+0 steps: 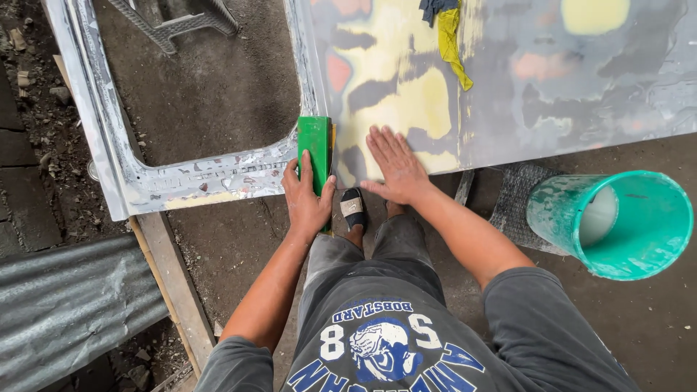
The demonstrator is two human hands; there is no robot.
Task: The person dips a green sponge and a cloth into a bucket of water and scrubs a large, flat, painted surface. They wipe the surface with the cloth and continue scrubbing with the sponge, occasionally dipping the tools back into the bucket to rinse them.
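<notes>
My left hand (306,199) grips a green sanding block (315,145) that stands on the near edge of a large grey car door panel (552,87), beside the window opening. My right hand (396,165) lies flat, fingers spread, on the panel's near edge, over a patch of yellow filler (414,101). The two hands are a hand's width apart. The panel is blotched with yellow, grey and pinkish sanded areas.
A yellow and dark rag (449,40) lies on the panel at the top. A tilted green bucket (617,221) stands at the right on the dirt floor. A wooden plank (174,283) and corrugated metal sheet (65,305) lie at the left. My sandalled foot (353,207) is under the panel edge.
</notes>
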